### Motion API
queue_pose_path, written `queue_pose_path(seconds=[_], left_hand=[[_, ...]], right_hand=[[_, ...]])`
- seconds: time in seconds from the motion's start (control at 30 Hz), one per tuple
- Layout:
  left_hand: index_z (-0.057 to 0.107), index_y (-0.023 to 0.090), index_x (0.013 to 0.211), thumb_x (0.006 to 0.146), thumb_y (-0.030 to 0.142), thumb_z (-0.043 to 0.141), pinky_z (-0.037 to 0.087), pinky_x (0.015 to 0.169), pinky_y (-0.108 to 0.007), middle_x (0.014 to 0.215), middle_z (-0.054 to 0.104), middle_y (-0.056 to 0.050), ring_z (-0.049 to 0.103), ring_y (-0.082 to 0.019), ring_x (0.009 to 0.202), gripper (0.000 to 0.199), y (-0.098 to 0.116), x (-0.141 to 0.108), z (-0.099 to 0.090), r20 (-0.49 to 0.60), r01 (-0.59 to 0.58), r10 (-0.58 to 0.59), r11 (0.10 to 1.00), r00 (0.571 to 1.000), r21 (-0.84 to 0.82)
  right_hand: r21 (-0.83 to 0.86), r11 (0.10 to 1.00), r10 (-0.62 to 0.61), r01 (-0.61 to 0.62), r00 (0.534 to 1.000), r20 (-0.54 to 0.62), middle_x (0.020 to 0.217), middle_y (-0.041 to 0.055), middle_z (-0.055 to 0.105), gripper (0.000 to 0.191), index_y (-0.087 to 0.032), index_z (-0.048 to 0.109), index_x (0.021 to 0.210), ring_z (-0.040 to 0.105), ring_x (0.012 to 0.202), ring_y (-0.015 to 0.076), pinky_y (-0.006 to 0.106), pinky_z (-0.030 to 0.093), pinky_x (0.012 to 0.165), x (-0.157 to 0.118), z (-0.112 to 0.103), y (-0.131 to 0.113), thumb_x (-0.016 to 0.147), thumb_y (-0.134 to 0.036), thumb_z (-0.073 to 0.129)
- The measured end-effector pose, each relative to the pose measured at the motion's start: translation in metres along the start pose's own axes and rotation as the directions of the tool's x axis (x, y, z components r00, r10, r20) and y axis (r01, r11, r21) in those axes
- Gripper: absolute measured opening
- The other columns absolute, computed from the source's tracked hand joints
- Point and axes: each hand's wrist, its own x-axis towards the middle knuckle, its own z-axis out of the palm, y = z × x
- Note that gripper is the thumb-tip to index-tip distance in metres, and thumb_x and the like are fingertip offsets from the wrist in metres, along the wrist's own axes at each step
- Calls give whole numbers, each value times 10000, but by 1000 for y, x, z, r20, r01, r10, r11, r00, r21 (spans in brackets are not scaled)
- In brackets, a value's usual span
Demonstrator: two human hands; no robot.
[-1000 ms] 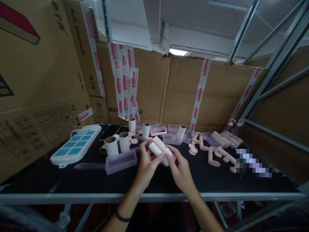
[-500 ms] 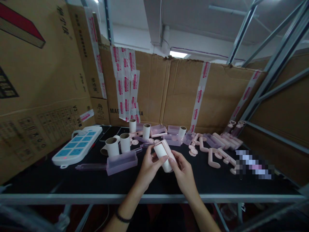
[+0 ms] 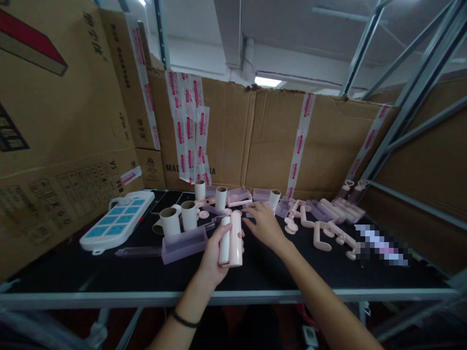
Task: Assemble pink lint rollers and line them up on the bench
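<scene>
On my left forearm (image 3: 191, 295) I wear a narrow black bracelet (image 3: 185, 320), rounded and slightly knobbly. My left grip (image 3: 215, 255) and right grip (image 3: 265, 224) are bare hands; my right forearm (image 3: 321, 296) is bare too. Low and near, my dark clothing (image 3: 260, 330) blurs into shadow.

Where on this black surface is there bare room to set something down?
Front left, between the purple tray and front rail; front right, between the pink parts and that rail. It's crowded farther back, around the right hand, with tubes and trays.
</scene>
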Motion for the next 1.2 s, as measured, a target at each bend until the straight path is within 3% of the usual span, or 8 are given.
queue_pose_path(seconds=[0.13,0.3,0.4,0.47,0.53,0.67,0.87,1.2], left_hand=[[604,122,991,870,331,629,436,452,-230,716,636,-42,553,-116,481,243,2,-2,-1,121,90,-79,993,989,-82],[594,123,882,863,318,641,426,455,-234,737,639,-65,555,-123,505,201,3,-5,0,117,93,-86,994,989,-53],[590,120,865,856,303,639,425,467,-228,770,644,-74,557,-118,525,189,5,-6,1,122,76,-66,994,990,-77],[594,119,883,847,289,646,429,478,-222,759,635,-64,560,-116,542,181,6,-7,1,118,53,-40,993,992,-107],[605,120,939,836,274,660,461,516,-230,752,631,-53,585,-128,585,193,6,-8,2,88,26,-14,991,996,-130],[607,132,1045,823,283,684,538,628,-290,777,666,-56,658,-185,696,279,4,-8,4,31,-65,67,997,997,-48],[533,213,1231,815,298,719,591,675,-326,811,709,-28,719,-214,722,464,-1,-8,7,-7,-160,163,975,987,155],[437,260,1310,829,369,733,607,568,-330,862,707,-27,728,-221,634,575,-1,-12,12,41,-177,173,942,984,286]], right_hand=[[-156,973,-131,170,963,235,1072,137,678,212,-213,710,1100,561,1050,279,386,464,916,32,34,7,914,-195,609],[-129,976,-140,175,961,240,1091,157,680,162,-182,686,1048,585,1004,265,379,464,896,39,50,6,930,-185,575],[-23,994,-104,110,975,196,1049,118,698,140,-171,660,1046,615,974,233,349,480,863,27,36,13,944,-210,572],[188,982,-18,-6,992,128,968,72,703,155,-174,643,1051,632,877,200,315,497,788,13,18,17,945,-278,596],[432,892,128,-133,991,43,913,46,688,227,-177,637,1053,626,788,176,293,504,717,-6,-5,17,933,-370,622],[693,663,401,-284,916,-8,836,32,645,326,-181,654,1055,581,666,147,262,491,587,-45,-49,7,915,-475,636],[756,565,463,-331,885,41,795,18,625,319,-191,673,1047,554,628,127,243,471,557,-78,-64,-10,905,-476,661],[758,547,474,-354,878,68,755,9,629,323,-183,688,1006,559,607,126,245,450,549,-83,-65,-18,892,-485,673]])
